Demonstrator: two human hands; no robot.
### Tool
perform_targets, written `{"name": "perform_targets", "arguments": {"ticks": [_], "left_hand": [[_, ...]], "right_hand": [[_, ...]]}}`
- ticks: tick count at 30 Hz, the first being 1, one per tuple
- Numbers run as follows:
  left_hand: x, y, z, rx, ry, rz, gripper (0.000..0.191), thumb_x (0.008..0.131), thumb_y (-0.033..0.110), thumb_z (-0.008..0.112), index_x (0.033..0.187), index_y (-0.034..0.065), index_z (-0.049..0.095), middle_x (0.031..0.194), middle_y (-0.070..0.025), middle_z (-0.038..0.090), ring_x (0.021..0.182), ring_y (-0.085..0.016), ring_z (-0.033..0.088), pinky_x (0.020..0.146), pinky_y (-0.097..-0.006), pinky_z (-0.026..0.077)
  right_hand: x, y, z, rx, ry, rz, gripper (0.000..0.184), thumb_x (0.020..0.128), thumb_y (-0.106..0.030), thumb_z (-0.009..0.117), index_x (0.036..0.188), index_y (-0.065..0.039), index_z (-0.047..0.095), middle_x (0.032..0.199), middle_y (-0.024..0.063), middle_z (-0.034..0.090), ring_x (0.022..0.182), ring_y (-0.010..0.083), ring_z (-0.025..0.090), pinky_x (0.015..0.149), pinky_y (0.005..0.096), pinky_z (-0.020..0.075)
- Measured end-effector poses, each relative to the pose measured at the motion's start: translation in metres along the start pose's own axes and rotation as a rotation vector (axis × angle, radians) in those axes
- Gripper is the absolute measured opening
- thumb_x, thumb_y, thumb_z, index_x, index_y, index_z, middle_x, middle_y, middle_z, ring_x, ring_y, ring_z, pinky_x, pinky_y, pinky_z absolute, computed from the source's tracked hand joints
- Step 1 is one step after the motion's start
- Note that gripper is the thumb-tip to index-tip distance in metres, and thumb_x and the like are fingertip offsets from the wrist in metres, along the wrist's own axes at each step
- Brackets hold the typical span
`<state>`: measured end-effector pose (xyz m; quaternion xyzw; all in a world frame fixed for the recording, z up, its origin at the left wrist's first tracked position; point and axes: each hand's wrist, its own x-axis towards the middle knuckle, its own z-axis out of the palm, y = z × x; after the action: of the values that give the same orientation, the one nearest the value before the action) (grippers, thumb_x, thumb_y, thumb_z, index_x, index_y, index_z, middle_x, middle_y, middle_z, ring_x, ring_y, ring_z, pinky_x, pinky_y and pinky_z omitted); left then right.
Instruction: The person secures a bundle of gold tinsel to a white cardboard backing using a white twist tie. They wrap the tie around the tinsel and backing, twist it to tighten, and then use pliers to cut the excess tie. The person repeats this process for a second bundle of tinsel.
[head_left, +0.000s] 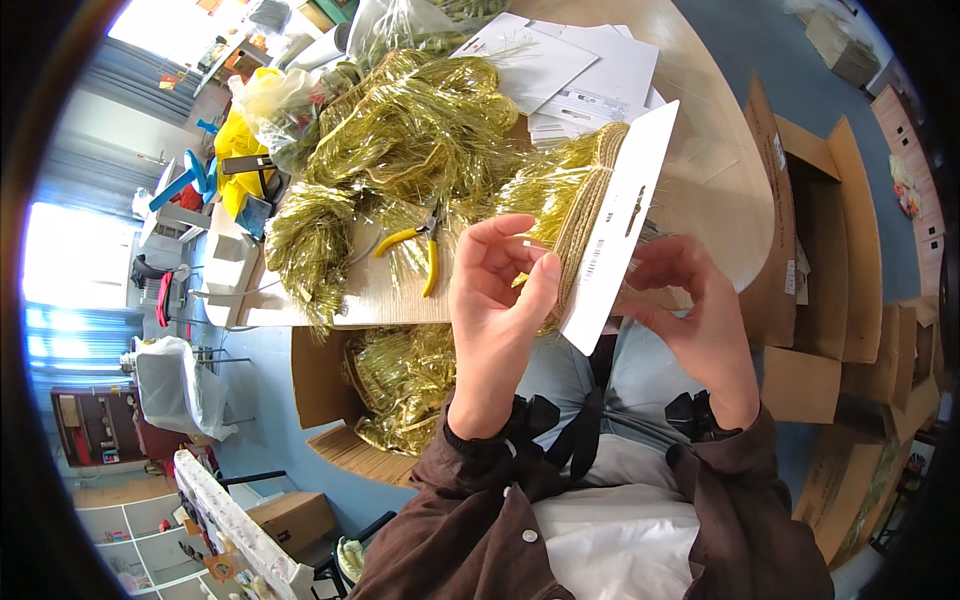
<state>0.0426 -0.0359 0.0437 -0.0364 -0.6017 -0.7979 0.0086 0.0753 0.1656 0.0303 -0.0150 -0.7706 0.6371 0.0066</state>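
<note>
A white header card (622, 225) with a slotted hanging hole and printed writing stands tilted between my hands. Along its left side lies the woven tan band (589, 210) of a gold tinsel bundle (536, 184), whose strands spread left over the table. My left hand (499, 311) is at the band's lower part, thumb against its edge and fingers curled; a tiny white piece (527, 244) shows by the fingertips. On the card's other side is my right hand (697, 300), fingers bent towards its back. The card partly hides those fingertips, so their contact is unclear.
More gold tinsel (412, 127) is heaped on the wooden table (720, 187). Yellow-handled pliers (427, 247) lie beside it. White cards (600, 67) are piled at the back. Below the table edge, a cardboard box (322, 375) holds tinsel; open cartons (817, 247) stand right.
</note>
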Motion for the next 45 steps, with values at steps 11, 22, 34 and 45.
{"name": "perform_targets", "arguments": {"ticks": [11, 22, 34, 45], "left_hand": [[0.001, -0.005, 0.002, -0.048, 0.061, -0.016, 0.025, 0.100, 0.001, 0.070, 0.123, 0.0030, 0.061, 0.100, 0.0018, 0.063, 0.090, -0.004, 0.059, 0.080, -0.0191, 0.048], [-0.002, -0.003, 0.001, -0.082, 0.061, -0.029, 0.026, 0.100, 0.004, 0.072, 0.123, 0.0049, 0.061, 0.100, 0.0018, 0.065, 0.089, -0.003, 0.059, 0.077, -0.0177, 0.047], [-0.003, -0.003, -0.002, -0.052, 0.038, 0.000, 0.031, 0.099, 0.002, 0.073, 0.126, 0.0027, 0.059, 0.101, -0.0003, 0.066, 0.093, -0.005, 0.060, 0.079, -0.0191, 0.050], [0.001, 0.001, -0.001, -0.005, 0.085, 0.000, 0.017, 0.109, 0.016, 0.062, 0.116, 0.0006, 0.066, 0.094, -0.0043, 0.072, 0.076, -0.004, 0.061, 0.065, -0.0193, 0.049]], "right_hand": [[-0.003, 0.016, 0.003, 0.090, 0.156, -0.242, 0.021, 0.083, 0.011, 0.078, 0.101, 0.001, 0.073, 0.101, 0.0076, 0.071, 0.091, 0.0156, 0.070, 0.086, 0.0284, 0.0550], [0.002, 0.025, 0.034, 0.442, 0.209, -0.394, 0.016, 0.091, 0.009, 0.077, 0.105, 0.004, 0.072, 0.111, 0.0162, 0.074, 0.105, 0.0242, 0.074, 0.090, 0.0323, 0.0607], [0.000, 0.017, 0.039, 0.402, 0.211, -0.394, 0.018, 0.094, 0.012, 0.071, 0.112, 0.007, 0.071, 0.112, 0.0168, 0.074, 0.104, 0.0235, 0.074, 0.090, 0.0309, 0.0612], [-0.001, 0.017, 0.040, 0.386, 0.217, -0.439, 0.018, 0.096, 0.011, 0.069, 0.114, 0.007, 0.070, 0.113, 0.0171, 0.074, 0.103, 0.0215, 0.073, 0.091, 0.0300, 0.0609]]}}
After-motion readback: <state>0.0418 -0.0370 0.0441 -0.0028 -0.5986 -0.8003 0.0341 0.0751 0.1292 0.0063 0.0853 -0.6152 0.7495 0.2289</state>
